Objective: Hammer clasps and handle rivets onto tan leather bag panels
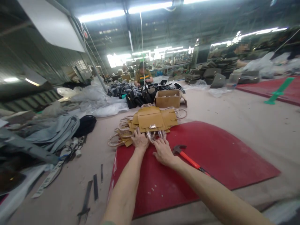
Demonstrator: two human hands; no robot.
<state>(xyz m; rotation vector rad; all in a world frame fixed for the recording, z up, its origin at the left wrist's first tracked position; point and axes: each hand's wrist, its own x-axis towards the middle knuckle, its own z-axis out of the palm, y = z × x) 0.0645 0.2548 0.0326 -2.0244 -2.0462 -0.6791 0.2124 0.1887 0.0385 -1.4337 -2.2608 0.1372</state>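
A pile of mustard-yellow handbags (151, 119) lies at the far edge of the red board (211, 150), their handles in clear plastic wrap. The top one has a flap and a small metal clasp. My left hand (140, 141) rests at the pile's near left edge, fingers stretched over the yellow material. Just to its right, my right hand (164, 152) is low over the board, its fingers reaching to a wrapped handle (161, 134) below the clasp. Both hands look open, though the fingertips are partly hidden. Beside my right hand lies a claw hammer (191, 160) with a red-orange handle.
Behind the pile stand a cardboard box (168, 98) and black bags (138, 98). A person (142, 75) sits beyond them. Scissors (85, 200) and dark metal strips lie at left, near a white power strip (50, 178). A green stand (278, 92) is at far right.
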